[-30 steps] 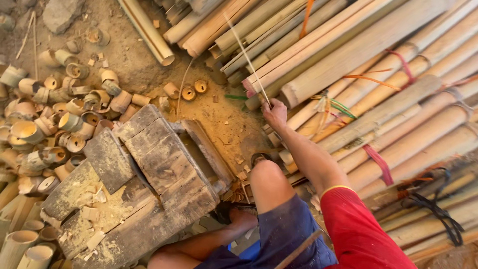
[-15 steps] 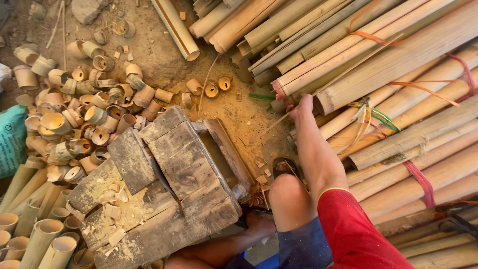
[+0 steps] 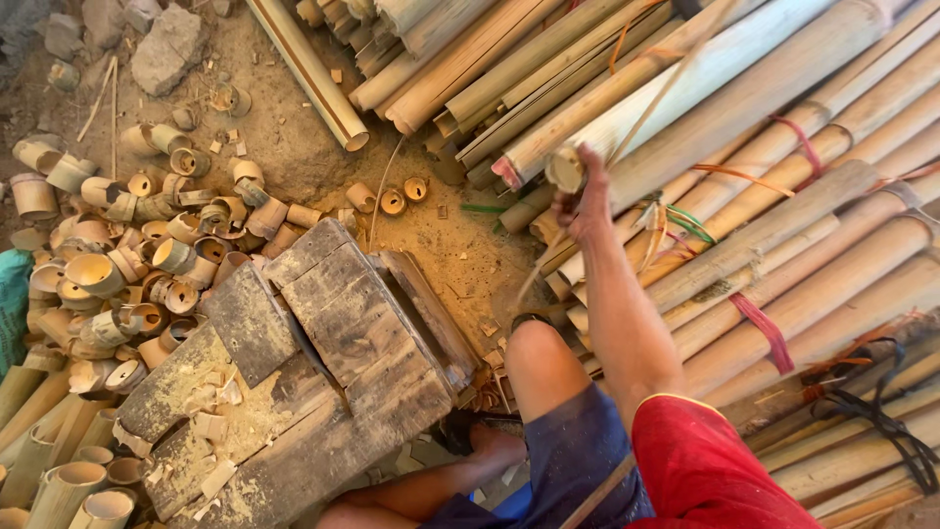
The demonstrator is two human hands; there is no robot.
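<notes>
Reaching out over the stacked bamboo poles (image 3: pixel 783 196), the person's right hand (image 3: pixel 585 204) is closed around the cut end of one bamboo pole (image 3: pixel 566 168) that juts from the front of the pile, fingers wrapped just behind its round, pale face. A thin bamboo sliver (image 3: pixel 666 93) runs up and away past the hand; whether the hand grips that too I cannot tell. The left hand is out of sight, somewhere below the knee (image 3: pixel 534 348) and the blue shorts. The pole lies among many others, some bundled with red ties (image 3: pixel 764 331) and orange ones, so to my eye a clean job here means drawing it straight along its own length rather than levering it sideways, since neighbours press on it from both sides and could roll. Keeping the grip close to the end, wrist in line with the forearm, should stop it slipping. Just beside the person's bent leg sits the rough wooden chopping block (image 3: pixel 333 333), littered with chips, and beyond it a heap of short cut bamboo rings (image 3: pixel 147 255) spreads over the dirt floor (image 3: pixel 294 157), well apart from the hand. Loose offcuts near the feet look like a tripping risk.
</notes>
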